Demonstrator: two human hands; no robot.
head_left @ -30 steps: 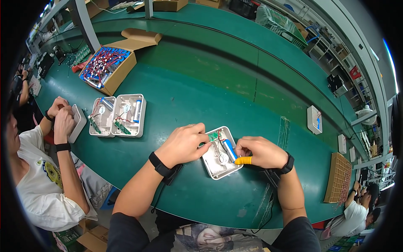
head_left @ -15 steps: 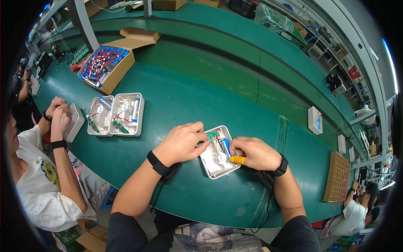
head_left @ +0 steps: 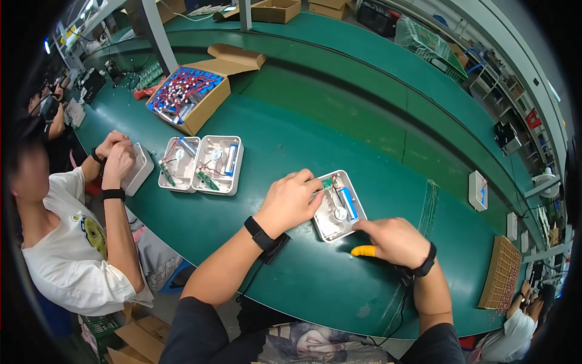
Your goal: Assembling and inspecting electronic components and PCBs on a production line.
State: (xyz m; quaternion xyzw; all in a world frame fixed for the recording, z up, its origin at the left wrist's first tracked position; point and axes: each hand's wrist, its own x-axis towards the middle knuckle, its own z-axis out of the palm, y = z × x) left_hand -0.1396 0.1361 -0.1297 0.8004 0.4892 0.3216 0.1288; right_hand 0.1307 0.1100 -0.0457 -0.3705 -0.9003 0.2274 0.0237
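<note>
A white plastic case [head_left: 327, 232] lies on the bench in front of me. Inside it are a blue cylindrical battery [head_left: 348, 203], a white round disc [head_left: 340, 213] and red and black wires. My left hand [head_left: 290, 205] pinches a small green circuit board [head_left: 328, 183] at the case's upper left corner; its fingers hide part of the board. At the lower right corner, the thumb of my right hand [head_left: 397, 242] reaches the case rim. A yellow finger cot [head_left: 364, 250] covers a finger that points away from the thumb, and nothing is held between them.
Two joined white cases [head_left: 217, 138] with batteries and boards lie to the left. Behind them stands a carton [head_left: 209, 109] of wired blue batteries. A co-worker's hands [head_left: 118, 158] hold another case. Far right are a white case [head_left: 478, 191] and a gridded cardboard tray [head_left: 500, 273].
My right hand has drawn back from the battery to the case's lower corner, its fingers spreading. My left hand stays at the circuit board. The whole view has shifted.
</note>
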